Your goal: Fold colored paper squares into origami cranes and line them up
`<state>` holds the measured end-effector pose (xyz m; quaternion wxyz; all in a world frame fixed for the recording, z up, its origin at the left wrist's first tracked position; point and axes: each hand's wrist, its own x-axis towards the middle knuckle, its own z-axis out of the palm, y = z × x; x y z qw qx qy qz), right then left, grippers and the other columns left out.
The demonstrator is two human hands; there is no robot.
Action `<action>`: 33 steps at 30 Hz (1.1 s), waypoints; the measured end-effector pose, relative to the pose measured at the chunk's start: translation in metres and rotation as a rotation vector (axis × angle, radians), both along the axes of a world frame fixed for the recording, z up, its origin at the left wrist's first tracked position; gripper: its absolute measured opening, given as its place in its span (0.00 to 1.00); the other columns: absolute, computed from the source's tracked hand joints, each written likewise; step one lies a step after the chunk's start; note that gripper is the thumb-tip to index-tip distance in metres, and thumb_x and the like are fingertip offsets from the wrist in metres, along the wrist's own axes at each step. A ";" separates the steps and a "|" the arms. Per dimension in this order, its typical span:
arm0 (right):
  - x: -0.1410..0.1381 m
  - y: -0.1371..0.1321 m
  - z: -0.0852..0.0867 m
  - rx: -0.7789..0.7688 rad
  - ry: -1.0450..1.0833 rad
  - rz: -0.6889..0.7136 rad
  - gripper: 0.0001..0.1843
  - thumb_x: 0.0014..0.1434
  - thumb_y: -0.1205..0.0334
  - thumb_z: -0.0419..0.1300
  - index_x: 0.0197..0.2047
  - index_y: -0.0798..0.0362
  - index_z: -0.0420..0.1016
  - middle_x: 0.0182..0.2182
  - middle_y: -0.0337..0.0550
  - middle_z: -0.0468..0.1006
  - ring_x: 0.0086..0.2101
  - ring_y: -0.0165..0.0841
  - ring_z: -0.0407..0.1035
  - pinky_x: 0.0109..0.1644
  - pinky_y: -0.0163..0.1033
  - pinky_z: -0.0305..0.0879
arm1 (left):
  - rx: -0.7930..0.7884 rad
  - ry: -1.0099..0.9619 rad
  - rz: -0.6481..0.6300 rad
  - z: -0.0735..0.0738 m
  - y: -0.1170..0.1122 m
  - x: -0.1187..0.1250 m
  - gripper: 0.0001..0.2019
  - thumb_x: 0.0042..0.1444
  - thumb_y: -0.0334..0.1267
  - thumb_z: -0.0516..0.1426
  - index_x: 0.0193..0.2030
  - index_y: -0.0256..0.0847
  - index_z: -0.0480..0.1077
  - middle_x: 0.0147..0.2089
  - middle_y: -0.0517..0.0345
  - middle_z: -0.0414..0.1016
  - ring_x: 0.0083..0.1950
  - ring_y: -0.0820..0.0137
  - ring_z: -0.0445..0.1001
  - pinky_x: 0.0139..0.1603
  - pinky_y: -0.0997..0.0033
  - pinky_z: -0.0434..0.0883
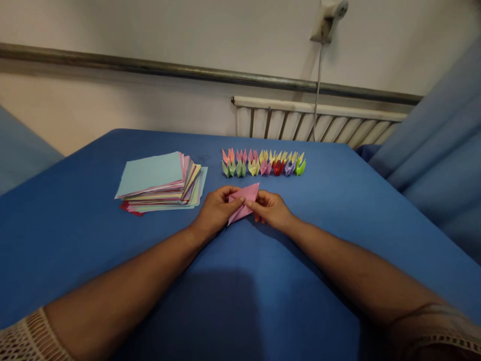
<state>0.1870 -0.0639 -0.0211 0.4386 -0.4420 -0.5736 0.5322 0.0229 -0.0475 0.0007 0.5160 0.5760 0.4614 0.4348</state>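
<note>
A pink sheet of origami paper (248, 192), folded into a small diamond-like shape, is held up between both hands just over the blue table. My left hand (218, 208) pinches its left side, thumb on the front face. From the right, my right hand (273, 209) grips the paper's edge, its thumb close to the left thumb near the middle. The fingers behind the paper are partly hidden. Beyond the hands stand two rows of folded paper cranes (265, 168) in pink, yellow, green, red, purple and other colours.
A thick stack of coloured paper (150, 175), light blue on top, lies left of the hands on the blue tabletop (300, 286). Behind the table are a radiator (293, 106), a pipe (180, 70) and a wall socket with a cord (323, 22). A blue curtain (439, 130) hangs at right.
</note>
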 end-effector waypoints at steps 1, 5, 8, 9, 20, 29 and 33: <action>0.000 0.000 0.000 0.011 -0.016 -0.022 0.14 0.53 0.51 0.61 0.31 0.53 0.68 0.14 0.29 0.67 0.13 0.23 0.60 0.16 0.28 0.53 | 0.029 0.025 0.006 0.000 0.000 0.000 0.19 0.43 0.41 0.66 0.41 0.37 0.72 0.34 0.59 0.76 0.33 0.71 0.73 0.34 0.72 0.69; -0.002 0.001 -0.001 0.014 -0.024 -0.105 0.15 0.53 0.51 0.60 0.25 0.52 0.64 0.12 0.29 0.65 0.12 0.22 0.58 0.15 0.28 0.52 | 0.095 0.093 0.085 -0.002 -0.001 0.001 0.14 0.44 0.40 0.64 0.37 0.38 0.70 0.32 0.60 0.76 0.31 0.72 0.74 0.32 0.73 0.69; -0.003 0.001 -0.001 -0.013 0.022 -0.118 0.17 0.51 0.50 0.62 0.24 0.51 0.62 0.12 0.30 0.67 0.13 0.23 0.62 0.15 0.27 0.54 | 0.188 0.208 0.167 -0.004 0.000 -0.001 0.10 0.46 0.42 0.63 0.33 0.38 0.71 0.28 0.61 0.74 0.30 0.72 0.73 0.31 0.74 0.68; -0.003 0.001 -0.001 -0.029 0.041 -0.108 0.18 0.50 0.49 0.63 0.25 0.51 0.62 0.13 0.30 0.67 0.13 0.24 0.63 0.15 0.27 0.55 | 0.215 0.233 0.179 -0.004 0.000 -0.001 0.10 0.46 0.41 0.63 0.33 0.38 0.72 0.29 0.60 0.74 0.31 0.71 0.73 0.32 0.74 0.68; -0.007 0.001 -0.002 -0.136 0.142 -0.090 0.16 0.48 0.53 0.67 0.33 0.55 0.69 0.18 0.34 0.73 0.19 0.28 0.71 0.18 0.28 0.64 | 0.291 0.167 0.137 0.001 -0.005 0.001 0.05 0.50 0.37 0.60 0.32 0.39 0.73 0.44 0.53 0.79 0.44 0.66 0.78 0.48 0.65 0.73; -0.002 0.000 0.001 -0.134 0.215 -0.075 0.19 0.48 0.49 0.67 0.34 0.56 0.70 0.20 0.35 0.74 0.17 0.25 0.69 0.17 0.27 0.62 | 0.225 0.094 0.083 0.000 -0.004 0.001 0.10 0.49 0.38 0.60 0.39 0.38 0.73 0.40 0.53 0.79 0.41 0.67 0.77 0.45 0.66 0.73; -0.002 -0.001 0.001 -0.114 0.181 -0.059 0.19 0.49 0.49 0.66 0.36 0.56 0.70 0.18 0.34 0.73 0.17 0.25 0.68 0.17 0.28 0.61 | 0.248 0.219 0.117 -0.004 -0.001 -0.002 0.07 0.51 0.38 0.59 0.36 0.39 0.74 0.35 0.57 0.79 0.37 0.69 0.76 0.41 0.69 0.72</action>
